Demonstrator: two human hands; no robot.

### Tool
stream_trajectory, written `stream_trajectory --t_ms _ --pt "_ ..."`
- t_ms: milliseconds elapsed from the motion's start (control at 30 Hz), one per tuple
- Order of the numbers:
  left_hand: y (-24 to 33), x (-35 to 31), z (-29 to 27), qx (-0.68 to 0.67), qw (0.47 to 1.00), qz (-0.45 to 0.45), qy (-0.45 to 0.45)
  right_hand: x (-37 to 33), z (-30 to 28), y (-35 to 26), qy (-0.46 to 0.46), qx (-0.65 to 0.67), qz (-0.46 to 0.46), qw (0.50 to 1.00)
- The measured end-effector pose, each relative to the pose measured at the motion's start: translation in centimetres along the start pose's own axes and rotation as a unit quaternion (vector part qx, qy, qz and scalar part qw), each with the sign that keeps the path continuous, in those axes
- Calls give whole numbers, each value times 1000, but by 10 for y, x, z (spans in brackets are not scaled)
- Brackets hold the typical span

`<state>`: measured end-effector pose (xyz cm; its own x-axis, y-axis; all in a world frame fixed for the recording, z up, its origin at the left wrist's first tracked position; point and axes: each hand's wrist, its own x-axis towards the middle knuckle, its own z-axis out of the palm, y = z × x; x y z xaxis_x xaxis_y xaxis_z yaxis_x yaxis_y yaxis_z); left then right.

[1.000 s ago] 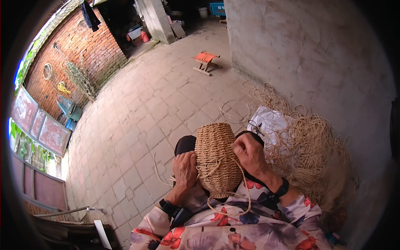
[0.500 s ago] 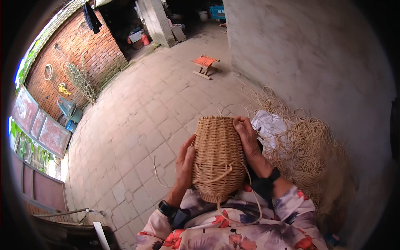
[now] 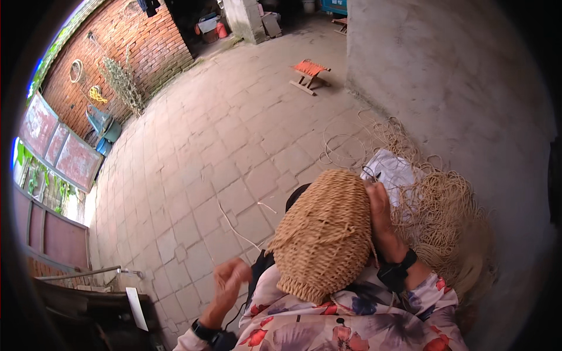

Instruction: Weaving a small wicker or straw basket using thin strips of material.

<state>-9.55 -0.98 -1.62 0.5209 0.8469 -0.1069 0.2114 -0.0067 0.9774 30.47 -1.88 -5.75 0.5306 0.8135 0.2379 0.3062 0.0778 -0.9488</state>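
Note:
A woven straw-coloured cord basket [image 3: 325, 234] lies tilted over my lap, its narrow end towards me and its wider body away. Along its upper right edge my right hand [image 3: 379, 213] grips the side; some of the fingers are hidden behind the weave. My left hand [image 3: 229, 284] is off the basket, to its left, with the fingers curled closed; whatever they may hold is hidden. A loose cord strand [image 3: 235, 229] lies left of the basket, above my left hand.
A large tangle of cord [image 3: 442, 216] lies on the right by the grey wall [image 3: 451, 76], with a white sheet [image 3: 393, 175] beside it. An orange-topped folding stool [image 3: 310, 69] stands ahead on the paved floor [image 3: 193, 158]. Metal panels [image 3: 61, 140] lean at the left.
My left hand has let go of the basket's left side and moved down and left. The basket has tilted and turned, its far end shifting right with my right hand still on it.

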Motion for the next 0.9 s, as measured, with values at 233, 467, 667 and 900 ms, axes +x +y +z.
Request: stream_trajectory --t_ms 233,467,667,900 --pt "71 -5 62 -203 962 -99 -153 -4 12 -35 71 127 107 984" --pt "25 54 54 -547 826 -106 -84 3 17 -53 114 94 2 989" --pt "20 57 60 -481 871 -101 6 12 -10 -128 -52 -102 -237 965" --pt "28 54 65 -467 879 -93 -12 11 14 -165 -253 -100 -345 898"
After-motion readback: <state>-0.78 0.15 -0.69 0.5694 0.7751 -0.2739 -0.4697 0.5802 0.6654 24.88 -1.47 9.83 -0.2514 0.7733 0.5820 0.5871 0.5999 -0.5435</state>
